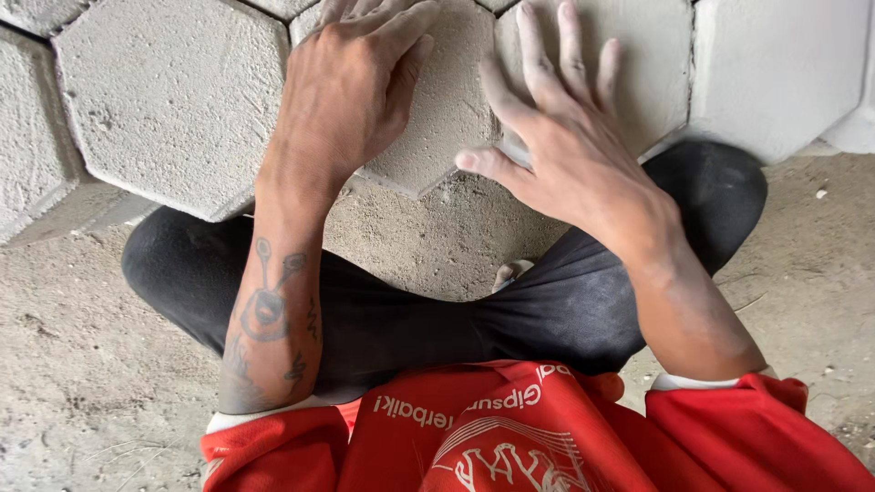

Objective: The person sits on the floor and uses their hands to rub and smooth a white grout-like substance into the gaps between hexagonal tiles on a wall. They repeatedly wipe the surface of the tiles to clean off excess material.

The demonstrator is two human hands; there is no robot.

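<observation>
Two hands (pixel 351 87) (pixel 556 137) flat on a hexagonal paver (pixel 447 109), corner toward the person.

Six hexagonal pavers (pixel 173 100) (some cut off at the frame edges), two hands (pixel 351 87)

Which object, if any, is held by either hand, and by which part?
Nothing is gripped. The left hand lies flat on the middle hexagonal paver; the right hand rests open across the neighbouring paver.

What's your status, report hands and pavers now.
Left hand flat on middle hexagonal paver, open. Right hand spread across seam onto next paver, open. Sand bed in front bare; crossed legs close behind.
</observation>
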